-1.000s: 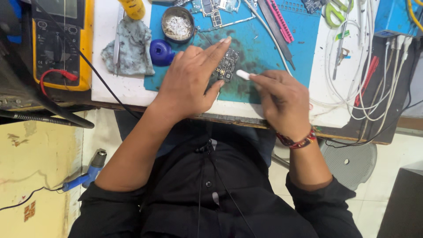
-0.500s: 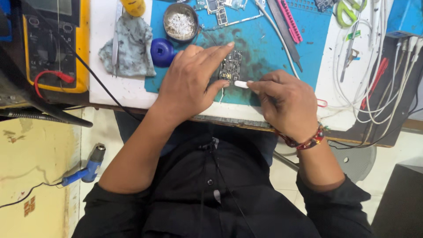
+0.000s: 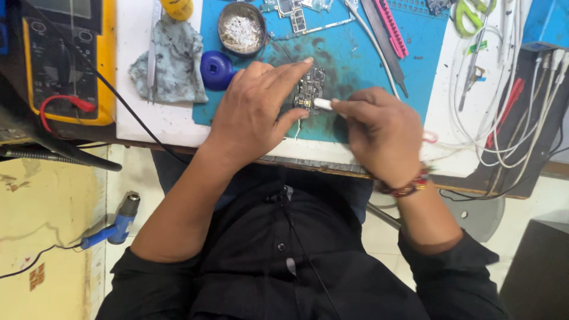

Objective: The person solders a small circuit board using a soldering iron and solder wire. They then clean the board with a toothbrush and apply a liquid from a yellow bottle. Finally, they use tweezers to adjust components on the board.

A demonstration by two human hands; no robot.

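A small dark circuit board lies on the blue work mat. My left hand rests over it, index finger stretched along the board's top and thumb pressing its lower edge, pinning it to the mat. My right hand grips a thin white-tipped tool, whose tip touches the board's right side. The rest of the tool is hidden in my fist. A beaded bracelet circles my right wrist.
A yellow multimeter with a red lead sits at left. A grey rag, blue cap and round metal tin lie above my left hand. White cables, pink tool, green scissors at right. Blue hot-air gun on the floor.
The white tool tip has moved left onto the board's right side. My left hand stays pressed on the board. The view has shifted slightly.
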